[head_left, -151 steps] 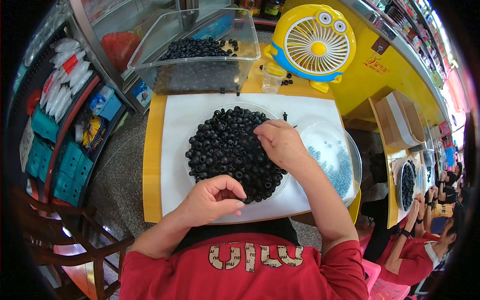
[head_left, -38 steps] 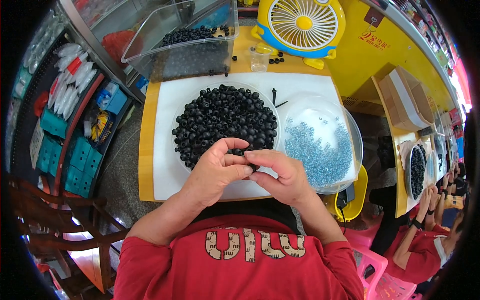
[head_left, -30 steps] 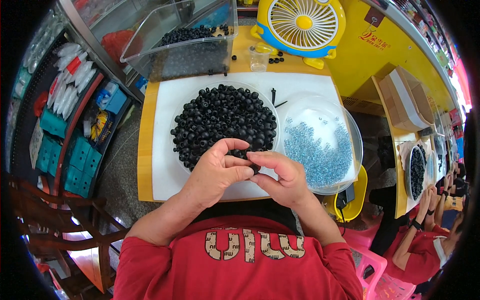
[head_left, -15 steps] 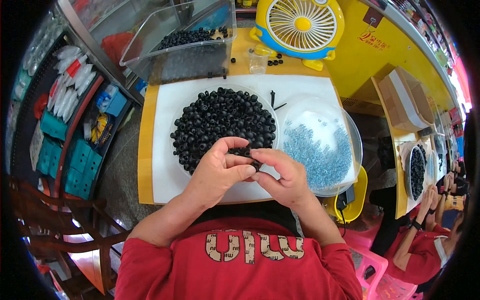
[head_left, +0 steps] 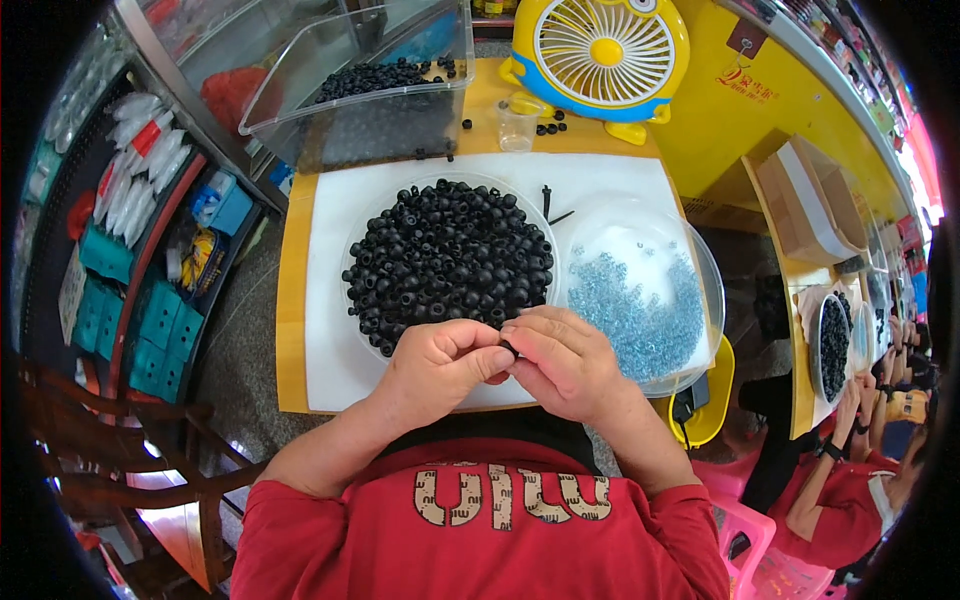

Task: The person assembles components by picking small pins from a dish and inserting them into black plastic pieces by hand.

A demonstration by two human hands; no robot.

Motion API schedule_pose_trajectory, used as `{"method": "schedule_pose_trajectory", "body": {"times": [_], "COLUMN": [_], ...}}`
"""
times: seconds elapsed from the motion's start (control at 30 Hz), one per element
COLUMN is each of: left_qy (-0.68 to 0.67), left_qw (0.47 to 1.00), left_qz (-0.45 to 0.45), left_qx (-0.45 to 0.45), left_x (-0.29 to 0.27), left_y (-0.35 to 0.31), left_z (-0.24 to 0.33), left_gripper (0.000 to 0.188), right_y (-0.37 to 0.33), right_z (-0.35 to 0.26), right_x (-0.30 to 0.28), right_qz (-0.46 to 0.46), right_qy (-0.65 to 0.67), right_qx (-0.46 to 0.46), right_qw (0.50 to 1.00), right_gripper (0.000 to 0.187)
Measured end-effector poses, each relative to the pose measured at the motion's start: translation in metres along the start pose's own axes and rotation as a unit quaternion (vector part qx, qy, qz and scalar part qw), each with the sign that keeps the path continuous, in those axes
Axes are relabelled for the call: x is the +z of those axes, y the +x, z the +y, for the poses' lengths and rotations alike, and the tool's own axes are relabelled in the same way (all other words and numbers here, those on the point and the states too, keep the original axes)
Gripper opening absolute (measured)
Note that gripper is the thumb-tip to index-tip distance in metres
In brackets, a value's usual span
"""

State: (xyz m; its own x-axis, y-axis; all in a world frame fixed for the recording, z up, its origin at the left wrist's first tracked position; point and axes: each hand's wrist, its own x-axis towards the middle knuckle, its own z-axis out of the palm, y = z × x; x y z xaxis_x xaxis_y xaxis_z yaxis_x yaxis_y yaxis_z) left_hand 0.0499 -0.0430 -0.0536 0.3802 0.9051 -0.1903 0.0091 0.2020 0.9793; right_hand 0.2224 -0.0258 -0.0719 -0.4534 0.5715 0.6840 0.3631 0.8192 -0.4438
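Note:
My left hand (head_left: 438, 365) and my right hand (head_left: 563, 361) meet at the near edge of the white mat (head_left: 330, 300), fingertips pinched together on one small black ring-shaped part (head_left: 509, 347). Just beyond them lies a round heap of the same black parts (head_left: 447, 262) on a clear dish. To its right a clear bowl (head_left: 700, 290) holds small pale-blue pieces (head_left: 632, 312). Whether a blue piece is between my fingers is hidden.
A clear bin (head_left: 360, 85) with more black parts stands at the back left, a yellow desk fan (head_left: 600, 55) at the back right, a small clear cup (head_left: 515, 125) between them. Shelves of packets (head_left: 140, 260) run along the left. Other people in red (head_left: 860, 470) work at the right.
Five seconds ago my right hand was in the black heap and my left rested on the mat. Since then both hands have come together at the near edge and stayed pinched, barely shifting.

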Motion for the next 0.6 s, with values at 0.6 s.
{"method": "schedule_pose_trajectory", "body": {"times": [0.6], "left_qy": [0.250], "left_qw": [0.888], "left_qz": [0.326], "left_qx": [0.204], "left_x": [-0.131], "left_y": [0.077], "left_z": [0.118], "left_gripper": [0.042], "right_y": [-0.027], "right_z": [0.029], "right_x": [-0.098], "right_qz": [0.160], "right_qy": [-0.031], "right_qx": [0.325], "right_qw": [0.932], "right_gripper": [0.013]}}
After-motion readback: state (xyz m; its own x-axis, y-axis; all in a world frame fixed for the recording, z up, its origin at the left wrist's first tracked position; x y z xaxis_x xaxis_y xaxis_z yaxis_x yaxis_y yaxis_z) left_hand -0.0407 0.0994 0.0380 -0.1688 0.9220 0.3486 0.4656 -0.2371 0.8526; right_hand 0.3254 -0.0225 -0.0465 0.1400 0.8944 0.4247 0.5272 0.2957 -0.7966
